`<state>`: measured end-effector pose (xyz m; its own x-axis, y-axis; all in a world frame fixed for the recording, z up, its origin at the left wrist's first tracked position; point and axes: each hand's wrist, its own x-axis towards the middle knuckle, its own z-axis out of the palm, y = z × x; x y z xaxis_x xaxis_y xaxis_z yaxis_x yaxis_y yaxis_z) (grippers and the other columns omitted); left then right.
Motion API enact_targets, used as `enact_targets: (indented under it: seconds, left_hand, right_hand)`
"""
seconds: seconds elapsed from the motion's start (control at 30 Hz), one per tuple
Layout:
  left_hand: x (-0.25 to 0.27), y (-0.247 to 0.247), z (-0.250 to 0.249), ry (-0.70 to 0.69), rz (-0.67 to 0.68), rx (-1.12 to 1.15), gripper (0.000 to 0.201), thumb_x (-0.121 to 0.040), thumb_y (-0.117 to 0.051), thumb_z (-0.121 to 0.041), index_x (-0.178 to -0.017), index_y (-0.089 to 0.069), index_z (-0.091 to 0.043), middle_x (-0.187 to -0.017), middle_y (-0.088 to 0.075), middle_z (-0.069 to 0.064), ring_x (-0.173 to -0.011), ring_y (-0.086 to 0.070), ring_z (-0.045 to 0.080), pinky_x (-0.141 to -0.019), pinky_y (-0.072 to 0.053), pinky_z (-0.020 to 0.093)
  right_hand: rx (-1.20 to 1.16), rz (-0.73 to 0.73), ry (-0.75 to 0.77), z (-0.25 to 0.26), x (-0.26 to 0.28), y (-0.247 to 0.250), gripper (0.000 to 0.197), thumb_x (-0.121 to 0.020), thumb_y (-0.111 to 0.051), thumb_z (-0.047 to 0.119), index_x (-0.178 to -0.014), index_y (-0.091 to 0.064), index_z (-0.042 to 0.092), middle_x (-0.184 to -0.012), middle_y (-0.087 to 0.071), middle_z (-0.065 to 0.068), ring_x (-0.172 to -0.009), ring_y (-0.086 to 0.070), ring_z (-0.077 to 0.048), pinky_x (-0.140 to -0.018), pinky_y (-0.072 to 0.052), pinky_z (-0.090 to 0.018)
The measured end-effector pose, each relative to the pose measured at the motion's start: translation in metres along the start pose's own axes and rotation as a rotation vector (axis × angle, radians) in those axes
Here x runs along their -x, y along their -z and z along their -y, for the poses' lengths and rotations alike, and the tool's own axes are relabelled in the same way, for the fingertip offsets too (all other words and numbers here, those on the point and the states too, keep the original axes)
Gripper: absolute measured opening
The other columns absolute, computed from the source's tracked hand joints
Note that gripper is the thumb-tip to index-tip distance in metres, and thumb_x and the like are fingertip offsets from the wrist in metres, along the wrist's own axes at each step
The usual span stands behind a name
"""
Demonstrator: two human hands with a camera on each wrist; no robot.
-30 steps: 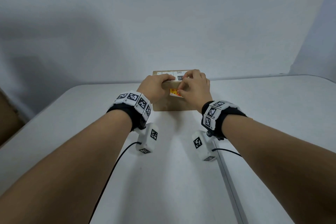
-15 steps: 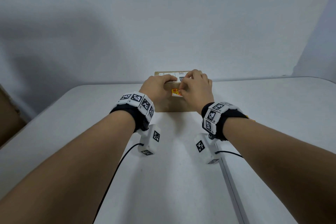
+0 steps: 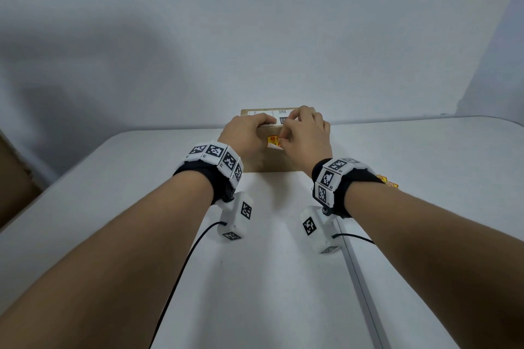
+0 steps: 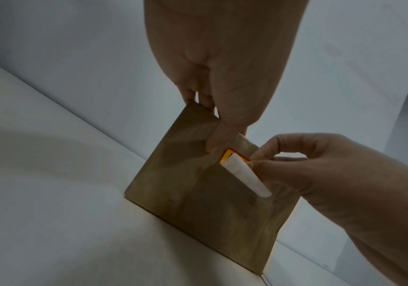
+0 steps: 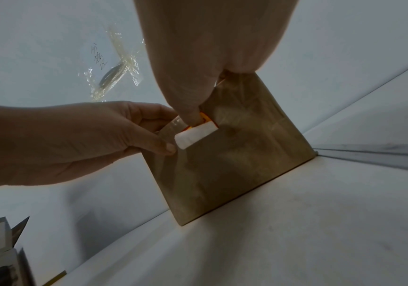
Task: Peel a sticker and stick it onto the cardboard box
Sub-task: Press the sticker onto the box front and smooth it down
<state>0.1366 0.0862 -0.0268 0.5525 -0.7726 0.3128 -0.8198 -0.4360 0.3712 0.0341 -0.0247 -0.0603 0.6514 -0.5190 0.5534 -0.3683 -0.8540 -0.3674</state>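
A: White table [image 3: 425,167] against a pale wall; what sits on it?

B: One box [image 3: 272,160], standing at the far middle edge.

A: Left of the box?

B: The left hand [image 3: 243,133] comes over the box's top left corner, fingers curled over the top, thumb on the near face: it grips the box.

A: And on the box itself?

B: The sticker [image 4: 235,156], orange and yellow, lies high on the near face; its white lower part [image 5: 195,135] curls away from the cardboard.

A: Right of it?

B: The right hand [image 3: 307,133] pinches the sticker's right edge between thumb and forefinger, other fingers curled above the box
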Motion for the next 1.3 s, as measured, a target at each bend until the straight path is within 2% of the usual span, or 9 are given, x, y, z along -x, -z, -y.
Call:
enact_targets:
  seconds: [0.1, 0.3, 0.57, 0.7, 0.83, 0.93, 1.03, 1.17, 1.3]
  left_hand:
    - [-0.001, -0.002, 0.001, 0.015, -0.012, 0.014, 0.047, -0.082, -0.055, -0.014, -0.124, -0.06, -0.032, -0.119, -0.068, -0.004, -0.111, -0.06, 0.02, -0.092, -0.047, 0.027]
    - [-0.003, -0.006, 0.001, 0.048, -0.032, 0.028, 0.041, -0.08, -0.06, -0.03, -0.121, -0.06, -0.037, -0.117, -0.069, -0.007, -0.111, -0.06, 0.017, -0.093, -0.048, 0.029]
    - [-0.004, -0.013, 0.0, 0.069, -0.097, 0.031, 0.037, -0.081, -0.06, -0.026, -0.116, -0.063, -0.036, -0.11, -0.07, -0.004, -0.103, -0.062, 0.021, -0.086, -0.049, 0.028]
    - [-0.004, -0.013, 0.0, 0.07, -0.094, 0.034, 0.038, -0.08, -0.061, -0.025, -0.116, -0.063, -0.037, -0.111, -0.07, -0.004, -0.105, -0.062, 0.021, -0.09, -0.049, 0.03]
    - [-0.004, -0.013, 0.002, 0.075, -0.082, 0.04, 0.037, -0.081, -0.063, -0.028, -0.117, -0.062, -0.038, -0.113, -0.069, -0.006, -0.107, -0.061, 0.019, -0.091, -0.049, 0.031]
    - [-0.004, -0.012, 0.002, 0.078, -0.074, 0.04, 0.038, -0.081, -0.064, -0.028, -0.118, -0.062, -0.037, -0.115, -0.069, -0.006, -0.108, -0.06, 0.018, -0.09, -0.048, 0.027]
    - [-0.004, -0.011, 0.0, 0.09, -0.054, 0.043, 0.038, -0.081, -0.065, -0.028, -0.118, -0.062, -0.037, -0.116, -0.069, -0.005, -0.109, -0.06, 0.019, -0.092, -0.048, 0.028]
    - [-0.003, -0.011, -0.002, 0.114, -0.058, 0.053, 0.035, -0.081, -0.063, -0.027, -0.115, -0.063, -0.035, -0.112, -0.069, -0.003, -0.106, -0.062, 0.021, -0.092, -0.05, 0.032]
    - [-0.004, -0.01, -0.004, 0.098, -0.049, 0.022, 0.033, -0.082, -0.062, -0.027, -0.114, -0.064, -0.034, -0.109, -0.07, -0.002, -0.103, -0.062, 0.022, -0.09, -0.05, 0.032]
  right_hand:
    - [0.004, 0.0, 0.0, -0.001, -0.001, 0.0, 0.006, -0.077, -0.061, 0.022, -0.076, -0.067, 0.02, -0.116, -0.053, 0.003, -0.114, -0.046, -0.027, -0.095, -0.031, -0.035]
    - [0.008, 0.005, 0.009, -0.001, -0.001, 0.001, 0.006, -0.078, -0.062, 0.024, -0.078, -0.067, 0.021, -0.117, -0.052, 0.003, -0.114, -0.045, -0.027, -0.095, -0.031, -0.036]
    - [-0.008, 0.02, 0.01, -0.001, -0.001, 0.003, 0.004, -0.078, -0.063, 0.02, -0.079, -0.066, 0.017, -0.117, -0.05, -0.001, -0.114, -0.045, -0.027, -0.097, -0.032, -0.037]
    - [-0.025, 0.053, 0.004, -0.004, -0.002, 0.006, 0.008, -0.077, -0.064, 0.015, -0.082, -0.063, 0.011, -0.115, -0.049, -0.007, -0.109, -0.049, -0.028, -0.096, -0.036, -0.038]
    - [-0.12, 0.065, -0.011, -0.014, -0.004, 0.016, 0.016, -0.076, -0.064, 0.009, -0.09, -0.058, 0.005, -0.11, -0.049, -0.012, -0.093, -0.056, -0.031, -0.084, -0.046, -0.04]
    - [-0.107, 0.111, 0.03, -0.016, -0.002, 0.02, 0.037, -0.074, -0.068, 0.015, -0.107, -0.055, 0.007, -0.118, -0.047, -0.011, -0.101, -0.055, -0.03, -0.086, -0.045, -0.038]
    - [-0.072, 0.114, 0.029, -0.013, -0.005, 0.02, 0.055, -0.075, -0.071, 0.031, -0.123, -0.05, 0.013, -0.129, -0.045, -0.007, -0.116, -0.049, -0.027, -0.093, -0.039, -0.038]
    - [0.04, 0.121, -0.005, -0.006, -0.01, 0.018, 0.051, -0.077, -0.066, 0.047, -0.119, -0.054, 0.019, -0.128, -0.048, -0.002, -0.123, -0.042, -0.025, -0.099, -0.033, -0.038]
    - [0.026, 0.106, -0.004, -0.006, -0.013, 0.018, 0.04, -0.08, -0.066, 0.041, -0.111, -0.059, 0.018, -0.123, -0.053, -0.001, -0.121, -0.044, -0.026, -0.097, -0.032, -0.037]
